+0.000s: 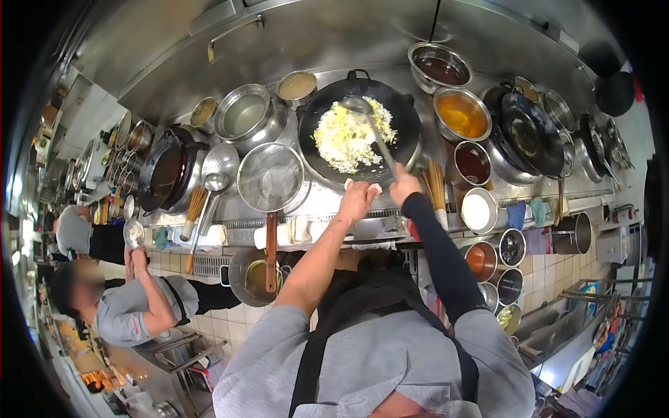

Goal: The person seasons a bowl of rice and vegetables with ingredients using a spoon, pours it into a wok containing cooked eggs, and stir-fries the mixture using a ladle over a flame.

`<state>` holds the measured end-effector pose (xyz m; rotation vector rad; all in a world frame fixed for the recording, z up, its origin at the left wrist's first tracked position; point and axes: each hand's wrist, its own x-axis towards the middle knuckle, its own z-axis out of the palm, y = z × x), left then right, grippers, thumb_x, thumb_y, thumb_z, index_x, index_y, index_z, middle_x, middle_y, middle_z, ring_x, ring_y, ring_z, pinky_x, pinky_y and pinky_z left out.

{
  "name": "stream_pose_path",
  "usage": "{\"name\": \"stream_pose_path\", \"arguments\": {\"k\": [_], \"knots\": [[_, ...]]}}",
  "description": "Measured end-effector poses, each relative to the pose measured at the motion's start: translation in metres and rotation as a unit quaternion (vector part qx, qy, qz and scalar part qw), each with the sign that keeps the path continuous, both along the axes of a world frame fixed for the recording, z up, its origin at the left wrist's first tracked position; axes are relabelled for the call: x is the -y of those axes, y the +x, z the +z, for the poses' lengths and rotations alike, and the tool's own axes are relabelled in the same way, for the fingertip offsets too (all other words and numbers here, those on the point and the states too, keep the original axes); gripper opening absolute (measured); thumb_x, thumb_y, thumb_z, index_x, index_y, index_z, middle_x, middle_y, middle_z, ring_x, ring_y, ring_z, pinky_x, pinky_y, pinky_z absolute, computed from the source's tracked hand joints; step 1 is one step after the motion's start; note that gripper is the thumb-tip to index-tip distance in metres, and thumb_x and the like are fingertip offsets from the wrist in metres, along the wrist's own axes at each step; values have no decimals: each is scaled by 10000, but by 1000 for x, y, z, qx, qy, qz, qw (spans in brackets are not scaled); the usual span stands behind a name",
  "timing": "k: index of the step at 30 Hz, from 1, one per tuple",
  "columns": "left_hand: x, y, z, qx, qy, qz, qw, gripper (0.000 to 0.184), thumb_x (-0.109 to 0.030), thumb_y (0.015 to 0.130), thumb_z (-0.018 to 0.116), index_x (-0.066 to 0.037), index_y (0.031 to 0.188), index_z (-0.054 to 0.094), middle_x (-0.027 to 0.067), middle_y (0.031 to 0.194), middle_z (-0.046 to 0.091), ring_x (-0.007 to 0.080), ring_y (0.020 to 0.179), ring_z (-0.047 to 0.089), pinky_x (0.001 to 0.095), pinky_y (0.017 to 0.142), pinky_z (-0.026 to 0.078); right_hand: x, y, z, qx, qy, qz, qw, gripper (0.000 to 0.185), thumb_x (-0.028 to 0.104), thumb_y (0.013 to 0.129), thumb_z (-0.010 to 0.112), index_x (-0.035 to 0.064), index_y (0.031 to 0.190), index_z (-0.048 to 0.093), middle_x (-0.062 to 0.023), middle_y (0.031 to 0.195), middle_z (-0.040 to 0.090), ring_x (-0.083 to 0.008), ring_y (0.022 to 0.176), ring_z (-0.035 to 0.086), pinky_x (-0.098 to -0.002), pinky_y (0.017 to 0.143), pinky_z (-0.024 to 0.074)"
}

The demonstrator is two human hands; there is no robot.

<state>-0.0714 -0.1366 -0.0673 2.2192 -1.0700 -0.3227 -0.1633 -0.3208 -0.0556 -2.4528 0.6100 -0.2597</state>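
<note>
A black wok (411, 132) in the middle of the range holds white rice mixed with yellow bits (352, 143). My right hand (404, 185) grips the handle of a metal ladle (382, 143), whose bowl lies on the upper part of the rice. At the wok's near rim, my left hand (359, 200) is closed on a pale cloth (375, 188). Left of the wok, a round wire strainer (270, 177) with a wooden handle lies near my left forearm. A bamboo brush (435, 180) stands just right of my right hand.
Steel bowls of liquid (462, 116) and sauce (472, 163) stand right of the wok; a steel pot (244, 115) and a perforated ladle (221, 161) are at left. More woks (531, 136) stand far right. A co-worker (143, 306) holds a small metal bowl at the left.
</note>
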Motion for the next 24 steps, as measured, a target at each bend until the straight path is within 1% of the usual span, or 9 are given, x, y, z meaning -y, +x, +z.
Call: {"name": "stream_pose_path", "arguments": {"k": [1,5,9,12,14,17,19,21,24], "knots": [[3,2,-1,-3,7,4,1000,367,-342,1070,562,6,1049,675,231,1115,681,455,1102,579,529,993,466,-22,0,29,-102,-32,-21,994,732,74,855,607,48,1553,388,-361,905,694,-491,853,713,-558,828,553],[5,5,-15,23,-18,27,999,450,-397,1073,542,19,968,680,268,1023,698,460,1042,611,512,988,449,-29,-61,69,-170,-36,112,978,759,112,870,605,49,1589,369,-324,855,704,-505,840,702,-584,800,545],[-3,-19,50,-18,17,28,999,425,-358,1058,565,28,920,678,286,965,701,482,982,621,530,953,461,-14,-156,182,-69,25,164,984,673,120,948,602,30,1579,387,-304,858,696,-508,789,669,-573,755,541],[-33,-47,135,0,-45,51,998,331,-278,1014,643,21,877,666,261,915,691,468,944,613,544,873,481,17,-214,249,-92,183,204,957,656,88,1007,624,38,1616,387,-238,1470,604,-308,1395,588,-379,1152,435],[-41,-45,155,-21,-35,35,999,326,-284,1016,655,18,892,665,251,922,695,468,948,618,543,857,489,21,-215,277,-241,310,118,912,628,76,1013,631,59,1604,418,-171,1249,690,-259,1142,678,-380,1015,514],[-25,-39,68,30,-17,7,999,376,-311,1071,577,20,914,664,262,877,690,491,899,616,557,846,495,33,-180,214,-272,315,91,905,554,168,1013,647,67,1536,495,-83,833,685,-152,521,608,-329,474,499],[-32,-56,27,21,14,-23,999,383,-324,1098,519,11,974,656,255,928,686,494,917,624,575,839,499,37,-161,121,-140,205,130,960,590,169,969,675,16,1508,488,-239,994,733,-401,939,726,-462,870,568],[-56,-83,-4,18,-6,-43,999,393,-329,1094,528,20,962,649,261,903,676,493,920,628,580,848,495,13,-157,112,-16,125,104,987,587,158,959,684,8,1495,498,-296,1104,712,-420,1023,722,-454,910,561],[-93,-120,25,9,3,-68,998,366,-320,1074,567,19,963,649,272,921,670,490,922,630,572,859,503,-10,-171,163,-56,109,89,989,622,137,961,706,25,1533,489,-251,1245,718,-343,1102,719,-420,1006,531]]}}
